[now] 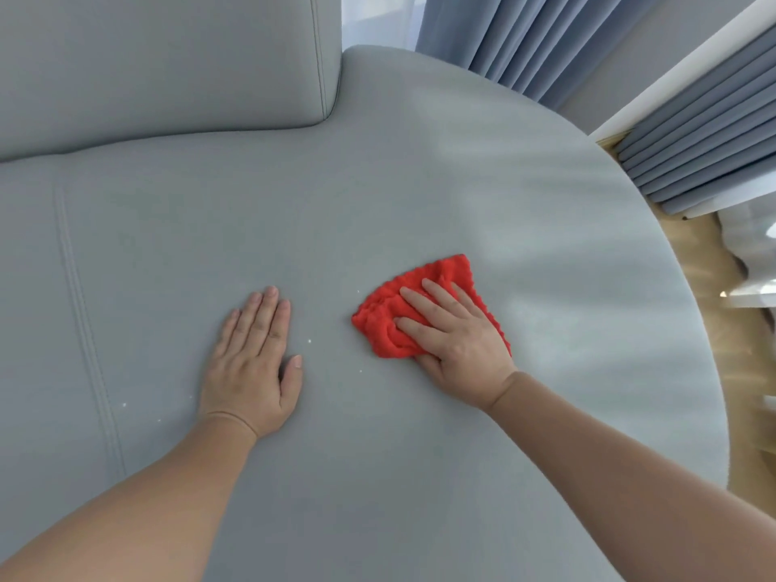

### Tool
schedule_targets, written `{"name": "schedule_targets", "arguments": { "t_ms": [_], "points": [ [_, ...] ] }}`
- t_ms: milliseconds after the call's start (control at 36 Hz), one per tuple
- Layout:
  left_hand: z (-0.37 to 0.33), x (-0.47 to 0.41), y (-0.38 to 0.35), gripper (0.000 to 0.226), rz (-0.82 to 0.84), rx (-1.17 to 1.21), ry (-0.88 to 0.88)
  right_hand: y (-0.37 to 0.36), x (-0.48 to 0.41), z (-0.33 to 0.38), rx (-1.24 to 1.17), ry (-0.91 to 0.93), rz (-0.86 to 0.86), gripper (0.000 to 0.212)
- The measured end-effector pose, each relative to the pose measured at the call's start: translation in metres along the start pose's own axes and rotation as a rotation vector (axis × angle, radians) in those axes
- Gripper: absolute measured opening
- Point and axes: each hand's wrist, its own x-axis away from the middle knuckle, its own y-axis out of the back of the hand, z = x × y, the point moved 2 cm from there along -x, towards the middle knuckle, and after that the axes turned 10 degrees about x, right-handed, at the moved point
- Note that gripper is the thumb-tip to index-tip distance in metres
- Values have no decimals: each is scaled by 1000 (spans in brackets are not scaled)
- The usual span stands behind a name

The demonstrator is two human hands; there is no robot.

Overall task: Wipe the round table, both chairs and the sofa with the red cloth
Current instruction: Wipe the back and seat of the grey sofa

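Observation:
The grey sofa seat [378, 195] fills most of the view, rounded at its right end. My right hand [453, 329] presses flat on the crumpled red cloth [386, 325], which lies on the seat right of centre. My left hand [254, 354] rests flat on the bare seat to the left of the cloth, fingers together, holding nothing. Small white specks [310, 341] dot the fabric between and below my hands. The round table and both chairs are out of view.
The sofa's back cushion [168, 60] rises at the top left. Blue-grey curtains [546, 39] hang behind the sofa and at the right. A strip of wooden floor [714, 296] runs along the seat's right edge, with a white object [751, 262] on it.

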Motion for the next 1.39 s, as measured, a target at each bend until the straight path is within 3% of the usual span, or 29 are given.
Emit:
{"name": "schedule_targets", "arguments": {
  "t_ms": [194,639,889,1028,1222,1389],
  "points": [
    [1,0,-1,67,5,-1,0,0,-53,-39,13,-196,-103,39],
    [5,1,-2,65,-7,35,-23,8,-140,-121,75,-394,-47,49],
    [7,0,-4,65,-30,50,-34,14,-189,-174,127,-688,-70,49],
    [7,-1,-4,65,-25,56,-25,17,-186,-165,56,-589,-160,41],
    [7,-1,-4,65,-18,49,-35,15,-160,-135,-44,-408,-6,49],
    [7,-1,-4,65,-26,57,-36,9,-123,-77,-120,-146,-4,45]
  ]
}}
